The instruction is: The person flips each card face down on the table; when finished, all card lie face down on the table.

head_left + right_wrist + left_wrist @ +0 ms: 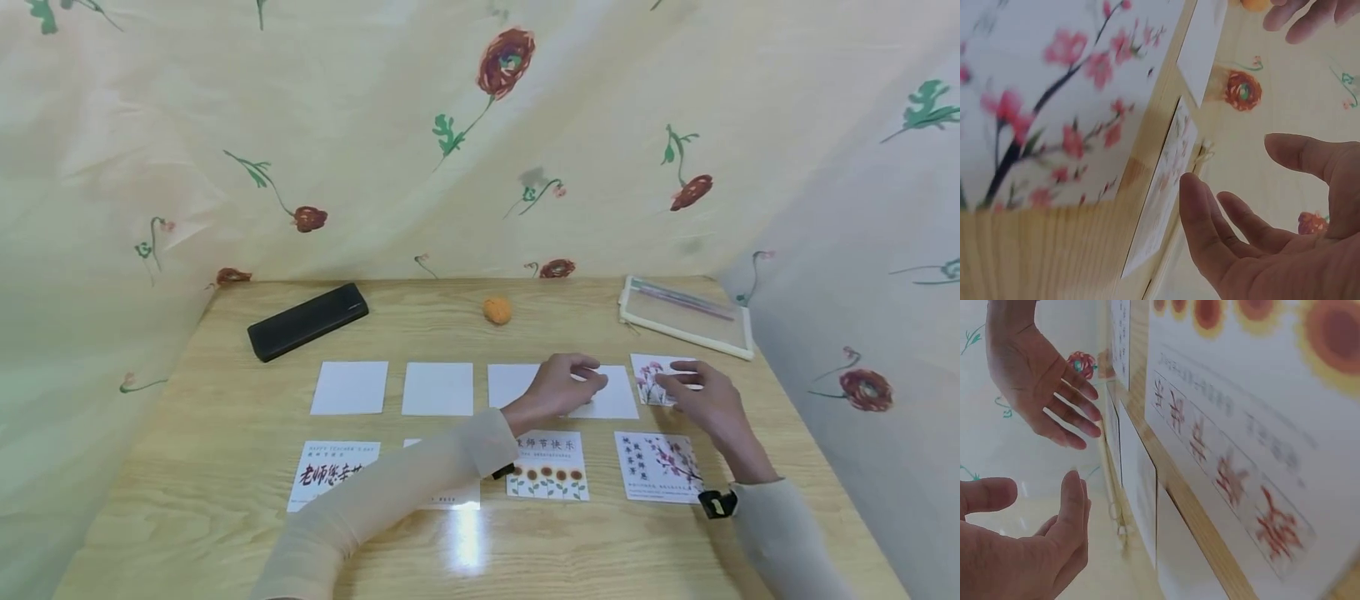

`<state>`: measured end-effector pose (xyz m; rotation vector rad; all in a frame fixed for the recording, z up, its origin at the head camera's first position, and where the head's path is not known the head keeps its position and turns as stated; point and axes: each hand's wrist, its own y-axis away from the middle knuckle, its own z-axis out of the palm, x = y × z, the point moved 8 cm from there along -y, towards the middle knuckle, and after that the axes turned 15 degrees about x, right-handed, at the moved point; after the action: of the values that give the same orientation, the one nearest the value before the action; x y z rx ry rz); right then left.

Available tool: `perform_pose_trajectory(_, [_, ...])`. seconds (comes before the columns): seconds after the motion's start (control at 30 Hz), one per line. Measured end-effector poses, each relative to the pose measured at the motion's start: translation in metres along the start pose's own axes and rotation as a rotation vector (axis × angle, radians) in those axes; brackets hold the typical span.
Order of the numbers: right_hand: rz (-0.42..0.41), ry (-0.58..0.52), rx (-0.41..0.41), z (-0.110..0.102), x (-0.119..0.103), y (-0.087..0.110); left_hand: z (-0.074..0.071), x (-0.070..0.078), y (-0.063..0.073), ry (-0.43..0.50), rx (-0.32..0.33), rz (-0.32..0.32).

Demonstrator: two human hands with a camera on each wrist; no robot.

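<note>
My left hand (558,387) hovers over two white cards in the back row, thumb and fingers apart with nothing between them. One of those cards (618,393) shows right of the fingers, the other (510,383) to their left. My right hand (708,396) is above a card with pink flowers (647,375) at the row's right end and partly covers it. In the right wrist view its thumb and fingers (1200,219) are spread around bare air. Nearer to me lie a sunflower card (549,467) and a card with a blossom branch (652,479).
Two more white cards (349,387) lie at the back left. A lettered card (333,454) and another card (459,492) are partly behind my left sleeve. A black case (307,321), an orange lump (497,311) and a white-edged clear pouch (686,317) line the table's back.
</note>
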<state>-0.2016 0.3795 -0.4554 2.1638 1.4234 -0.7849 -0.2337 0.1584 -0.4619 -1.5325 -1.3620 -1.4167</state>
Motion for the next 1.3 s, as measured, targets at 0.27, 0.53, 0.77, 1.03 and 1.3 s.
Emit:
perform_pose_trajectory(0.27, [-0.029, 0.102, 0.124, -0.019, 0.024, -0.012, 0.039, 0.008, -0.003, -0.024, -0.085, 0.013])
perform_pose_trajectory(0.53, [0.053, 0.112, 0.140, -0.028, 0.044, -0.019, 0.058, 0.013, -0.012, -0.098, -0.058, -0.007])
perform_pose_trajectory(0.77, [0.058, 0.135, 0.142, -0.031, 0.052, -0.020, 0.072, 0.017, -0.017, -0.126, -0.043, -0.037])
perform_pose_trajectory(1.03, [0.061, 0.117, 0.133, -0.030, 0.053, -0.020, 0.081, 0.022, -0.015, -0.215, -0.008, -0.031])
perform_pose_trajectory(1.3, [0.053, 0.091, 0.131, -0.030, 0.051, -0.018, 0.087, 0.017, -0.015, -0.145, 0.035, -0.126])
